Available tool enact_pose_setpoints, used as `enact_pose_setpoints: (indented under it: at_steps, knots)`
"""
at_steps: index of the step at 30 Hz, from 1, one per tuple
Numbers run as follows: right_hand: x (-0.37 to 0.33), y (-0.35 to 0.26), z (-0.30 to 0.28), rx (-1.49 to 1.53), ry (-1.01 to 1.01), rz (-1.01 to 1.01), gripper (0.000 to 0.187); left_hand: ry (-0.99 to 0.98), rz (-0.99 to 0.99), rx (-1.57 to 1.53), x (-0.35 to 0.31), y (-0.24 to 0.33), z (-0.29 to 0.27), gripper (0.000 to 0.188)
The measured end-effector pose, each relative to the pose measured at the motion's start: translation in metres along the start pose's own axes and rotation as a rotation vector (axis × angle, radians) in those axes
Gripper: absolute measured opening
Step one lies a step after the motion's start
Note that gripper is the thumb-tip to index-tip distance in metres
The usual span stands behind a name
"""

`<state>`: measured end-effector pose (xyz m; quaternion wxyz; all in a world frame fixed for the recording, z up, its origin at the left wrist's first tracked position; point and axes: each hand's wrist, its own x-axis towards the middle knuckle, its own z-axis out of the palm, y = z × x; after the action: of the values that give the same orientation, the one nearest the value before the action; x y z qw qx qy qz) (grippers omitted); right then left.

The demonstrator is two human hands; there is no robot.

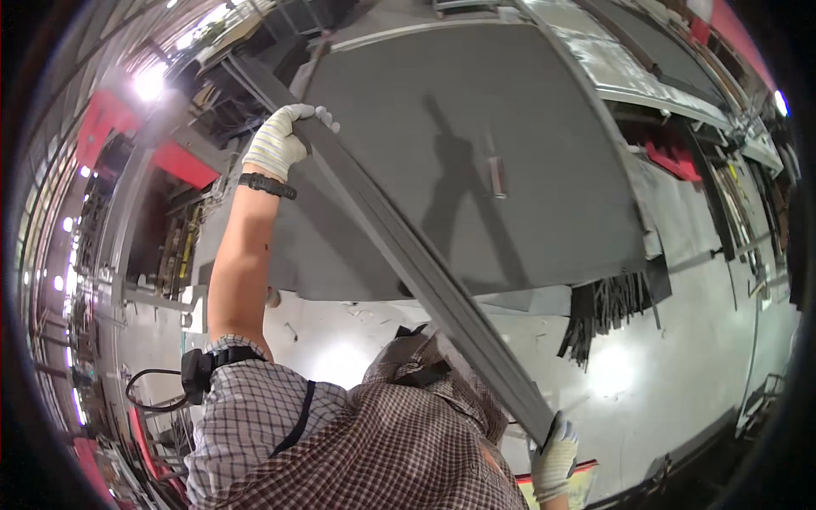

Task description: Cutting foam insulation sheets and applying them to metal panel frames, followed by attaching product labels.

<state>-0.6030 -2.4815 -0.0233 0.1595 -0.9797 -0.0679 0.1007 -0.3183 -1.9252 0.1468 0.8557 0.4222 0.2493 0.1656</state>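
Note:
A long dark grey channel-shaped bar slants across the view from upper left to lower right, held above the near edge of a grey-topped table. Near its upper end, my left hand, in a striped white work glove, has its fingers wrapped over the bar. At the opposite end, my right hand, gloved alike, grips the bar low beside my body. Part of the right hand's fingers is hidden behind the bar. On the table lies a small red-and-silver handled tool, its exact kind unclear.
Dark strips hang off the table's near right corner. A metal-topped bench stands at the far right, with a red tray below it. Red machine parts and racks are at the left. Scraps lie on the pale floor.

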Motion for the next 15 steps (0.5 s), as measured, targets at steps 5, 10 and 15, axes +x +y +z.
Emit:
enact_pose_setpoints:
  at_steps: [5,10,15]
  knots:
    - [0.001,-0.037,-0.013,0.035,-0.154,-0.083,0.054,0.084,-0.158,0.132,0.061,0.003,-0.08,0.02]
    - [-0.028,-0.083,0.046,0.126,-0.385,-0.013,0.051,-0.125,-0.009,0.495,0.103,-0.044,-0.171,0.018]
    - [-0.091,-0.105,0.106,0.216,-0.458,0.074,0.052,-0.174,-0.372,0.569,0.108,-0.113,-0.207,0.029]
